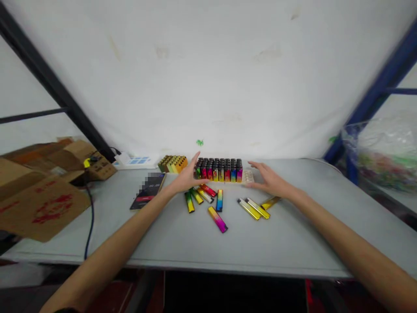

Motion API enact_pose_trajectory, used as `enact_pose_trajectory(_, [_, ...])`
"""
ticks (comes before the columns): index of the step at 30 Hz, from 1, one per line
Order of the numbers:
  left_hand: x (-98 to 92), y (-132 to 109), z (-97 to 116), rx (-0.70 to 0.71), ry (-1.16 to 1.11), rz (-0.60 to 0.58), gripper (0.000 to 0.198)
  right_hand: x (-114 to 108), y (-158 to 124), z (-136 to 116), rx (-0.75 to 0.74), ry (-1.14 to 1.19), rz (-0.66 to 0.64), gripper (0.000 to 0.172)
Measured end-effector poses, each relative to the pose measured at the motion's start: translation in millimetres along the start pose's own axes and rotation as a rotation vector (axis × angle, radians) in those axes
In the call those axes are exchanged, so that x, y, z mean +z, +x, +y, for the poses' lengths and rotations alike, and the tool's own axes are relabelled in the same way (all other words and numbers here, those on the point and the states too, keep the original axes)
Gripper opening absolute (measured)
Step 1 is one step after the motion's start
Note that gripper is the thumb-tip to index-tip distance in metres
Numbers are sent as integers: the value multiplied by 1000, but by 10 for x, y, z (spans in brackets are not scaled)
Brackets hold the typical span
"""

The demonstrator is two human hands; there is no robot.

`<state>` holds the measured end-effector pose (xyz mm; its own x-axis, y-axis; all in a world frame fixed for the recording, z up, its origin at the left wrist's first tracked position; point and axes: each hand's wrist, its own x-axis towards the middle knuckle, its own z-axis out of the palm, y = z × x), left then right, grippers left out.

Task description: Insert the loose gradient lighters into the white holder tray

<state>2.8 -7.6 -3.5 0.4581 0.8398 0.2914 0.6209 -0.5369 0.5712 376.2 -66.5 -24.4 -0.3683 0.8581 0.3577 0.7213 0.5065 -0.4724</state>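
A clear tray (248, 176) packed with several upright rainbow-coloured lighters (219, 169) stands at the back middle of the grey table (208, 243). My left hand (188, 176) rests against the tray's left end with fingers stretched out, holding nothing. My right hand (270, 179) lies flat and open at the tray's right end, fingers touching its empty part. Several loose lighters (217, 218) lie on the table in front of the tray, some rainbow, some gold (254, 208).
A second block of yellow-orange lighters (172, 164) sits left of the tray. A dark phone-like slab (148, 190) lies beside my left forearm. Cardboard boxes (42, 191) and a cable crowd the left edge. A plastic bag (384, 152) hangs on the blue rack at right.
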Motion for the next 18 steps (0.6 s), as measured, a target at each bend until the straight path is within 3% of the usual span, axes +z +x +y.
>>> enact_pose_trajectory(3, [42,-35,-7,-36,-80,6,118,-191,-115,-43,-4,-58,-28,58])
enact_pose_trajectory(6, [122,-46,-33,-33,-83,66,108,-341,-176,-186,75,-90,-187,52])
enact_pose_trajectory(11, [262,-38,-19,-13,-83,193,91,-275,-203,-468,69,56,-482,40])
enact_pose_trajectory(18, [285,-29,-18,-104,-247,209,96,-150,-222,-506,-78,42,-452,23])
